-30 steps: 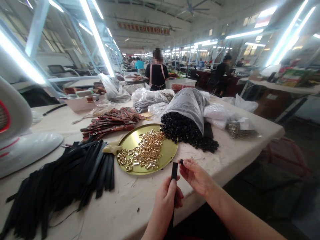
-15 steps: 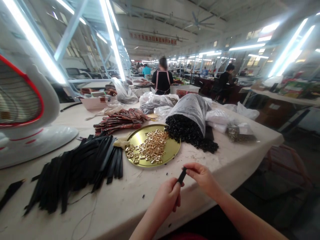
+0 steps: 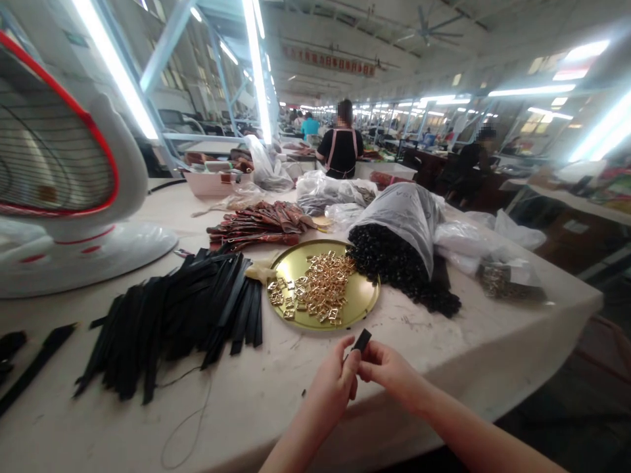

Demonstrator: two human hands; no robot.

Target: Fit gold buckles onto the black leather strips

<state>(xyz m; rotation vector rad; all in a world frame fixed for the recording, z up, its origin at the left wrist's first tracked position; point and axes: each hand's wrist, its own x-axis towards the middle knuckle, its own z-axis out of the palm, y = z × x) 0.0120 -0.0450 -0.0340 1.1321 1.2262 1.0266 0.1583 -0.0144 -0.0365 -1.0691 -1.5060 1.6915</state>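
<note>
A short black strip point(image 3: 363, 339) stands up out of my closed left hand point(image 3: 336, 380), its upper end showing above the fingers. My right hand point(image 3: 389, 369) is closed too, its thumb and fingertips pinched against the strip's lower part from the right. The rest of the strip is hidden by the fingers. Just beyond both hands is a round gold tray point(image 3: 355, 309) with a heap of gold metal buckles point(image 3: 328, 282) on it. Behind the tray's right side, small black pieces point(image 3: 399, 266) spill from a clear plastic bag point(image 3: 401, 213).
Long black strips point(image 3: 182, 315) lie in a pile on the left of the cloth-covered table point(image 3: 256, 401). Folded reddish-brown pieces point(image 3: 261, 223) lie behind them. A white fan point(image 3: 118, 177) with a red rim stands far left. A co-worker point(image 3: 341, 148) stands beyond the table, facing away.
My right hand has come down from the strip's upper end to beside my left fingers. The strip's top end is now uncovered. The whole view has shifted, with the table's things further right.
</note>
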